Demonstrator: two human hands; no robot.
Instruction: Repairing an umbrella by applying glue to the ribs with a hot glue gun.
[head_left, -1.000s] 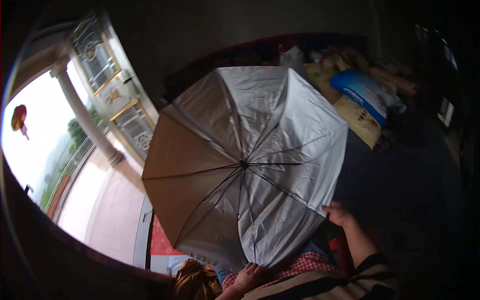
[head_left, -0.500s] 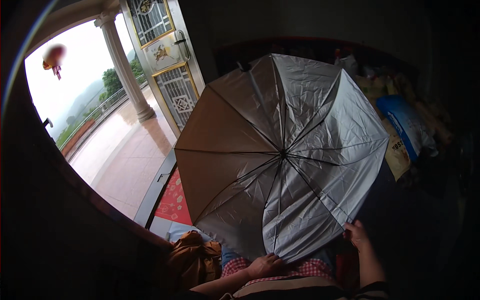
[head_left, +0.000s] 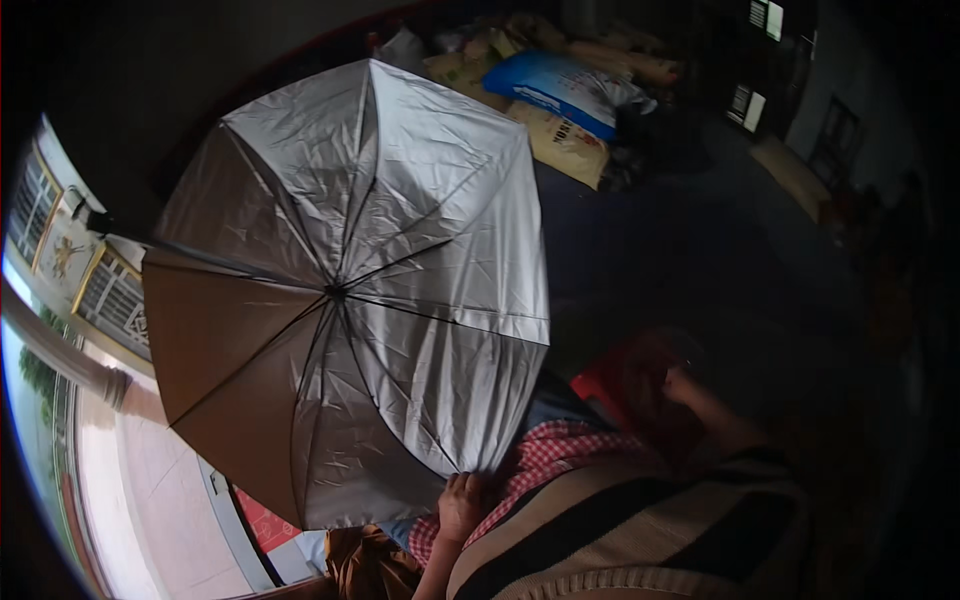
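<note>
An opened umbrella (head_left: 440, 260) with a silvery inside fills the left and middle, its dark ribs meeting at a hub and a shaft with a dark handle end pointing to the upper left. The near edge of the canopy is pinched by my left hand (head_left: 462, 505), fingers closed over the cloth. My right hand (head_left: 684, 388) is off the umbrella, over at a red container (head_left: 598, 385) beside my lap. Shadow hides those fingers, so whether they hold anything cannot be made out.
Blue-and-white and tan sacks (head_left: 560, 95) are piled beyond the umbrella. At left stands a metal door (head_left: 75, 255) with gold-framed panels, beside a wet tiled porch (head_left: 160, 500). Brown cloth (head_left: 365, 565) lies near my lap. A red patterned mat (head_left: 265, 520) shows below the canopy.
My right hand has let go of the canopy edge and moved to the red container. The view has swung right, so the umbrella appears further left. My left hand keeps its hold.
</note>
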